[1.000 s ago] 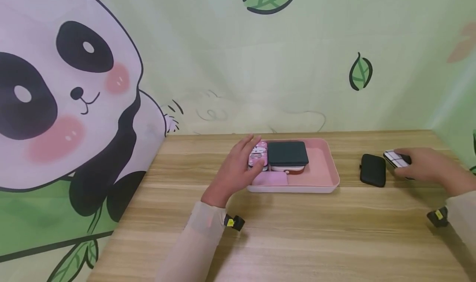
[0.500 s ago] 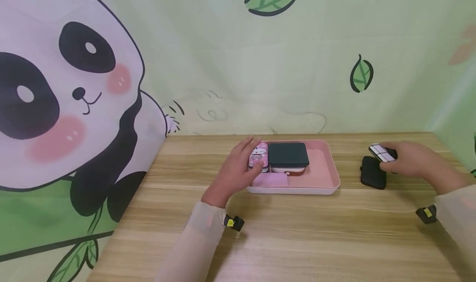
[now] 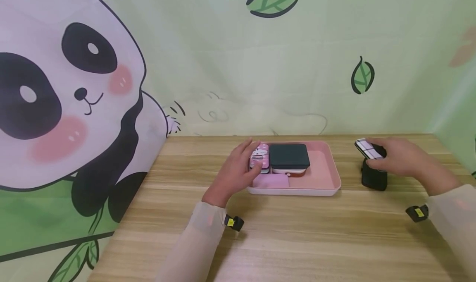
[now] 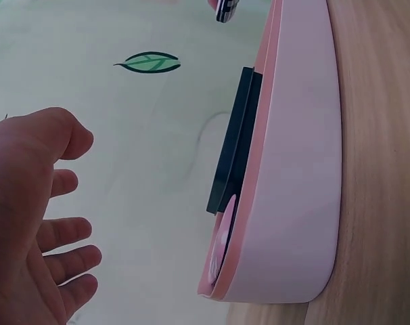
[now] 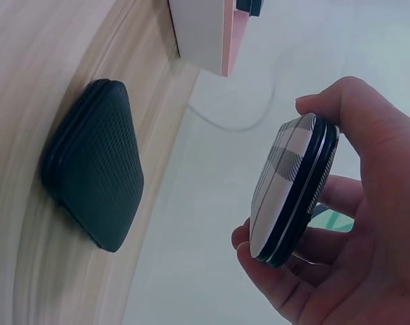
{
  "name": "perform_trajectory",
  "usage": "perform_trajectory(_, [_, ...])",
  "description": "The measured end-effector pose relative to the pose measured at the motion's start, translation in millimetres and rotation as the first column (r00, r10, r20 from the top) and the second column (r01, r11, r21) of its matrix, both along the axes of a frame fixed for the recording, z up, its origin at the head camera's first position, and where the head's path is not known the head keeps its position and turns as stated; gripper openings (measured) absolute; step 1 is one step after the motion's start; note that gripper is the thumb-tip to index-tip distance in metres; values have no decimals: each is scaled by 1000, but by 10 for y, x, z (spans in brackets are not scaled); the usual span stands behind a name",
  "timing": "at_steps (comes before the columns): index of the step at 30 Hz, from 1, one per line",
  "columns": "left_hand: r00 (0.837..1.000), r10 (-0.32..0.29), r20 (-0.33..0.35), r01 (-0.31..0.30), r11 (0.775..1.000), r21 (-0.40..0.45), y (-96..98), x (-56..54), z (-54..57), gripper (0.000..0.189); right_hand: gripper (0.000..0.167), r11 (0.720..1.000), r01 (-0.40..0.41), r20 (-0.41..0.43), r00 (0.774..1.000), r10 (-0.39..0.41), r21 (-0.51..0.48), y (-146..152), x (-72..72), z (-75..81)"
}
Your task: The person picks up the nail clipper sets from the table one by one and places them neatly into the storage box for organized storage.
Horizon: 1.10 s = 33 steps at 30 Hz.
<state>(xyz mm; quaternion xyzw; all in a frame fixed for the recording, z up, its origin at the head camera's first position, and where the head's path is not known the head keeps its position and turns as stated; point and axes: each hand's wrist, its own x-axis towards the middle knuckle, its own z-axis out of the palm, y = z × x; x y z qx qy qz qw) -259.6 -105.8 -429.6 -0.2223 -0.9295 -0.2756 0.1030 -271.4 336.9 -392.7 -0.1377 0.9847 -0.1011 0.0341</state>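
Observation:
My right hand [image 3: 399, 156] grips a small white plaid zip case [image 5: 286, 183] with black edges, thumb on one side and fingers on the other. It is lifted above a black zip case [image 5: 100, 166] that lies on the table and is partly covered in the head view. My left hand [image 3: 235, 170] hovers by the left end of a pink tray [image 3: 323, 166]; the left wrist view shows its fingers loosely bent and apart from the tray, holding nothing. Inside the tray are a pink patterned case [image 3: 259, 158], a dark green case [image 3: 289, 156] and a lilac item [image 3: 271, 181].
Under the dark green case lies a white-and-brown item [image 3: 291, 172], mostly hidden. The wooden table [image 3: 316, 236] meets a green cloth backdrop [image 3: 230, 67] printed with a panda and leaves. Wrist cameras [image 3: 234, 223] are strapped to both arms.
My right hand has carried the plaid zip case leftward and slightly up, from the right of the black case to above it. The left hand has stayed by the tray.

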Motion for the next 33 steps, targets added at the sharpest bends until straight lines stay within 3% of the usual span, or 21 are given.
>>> perform_trajectory(16, [999, 5, 39, -4, 1000, -28, -33, -29, -33, 63, 78, 1000, 0, -32, 999, 0, -12, -210, 29, 114])
perform_trajectory(23, [996, 35, 81, -30, 998, -53, -29, -41, -45, 66, 78, 1000, -6, -37, 999, 6, -15, -291, 25, 123])
perform_trajectory(33, [989, 56, 134, -40, 992, -117, -68, -135, -185, 69, 76, 999, -27, -21, 999, 26, -24, -339, 38, 139])
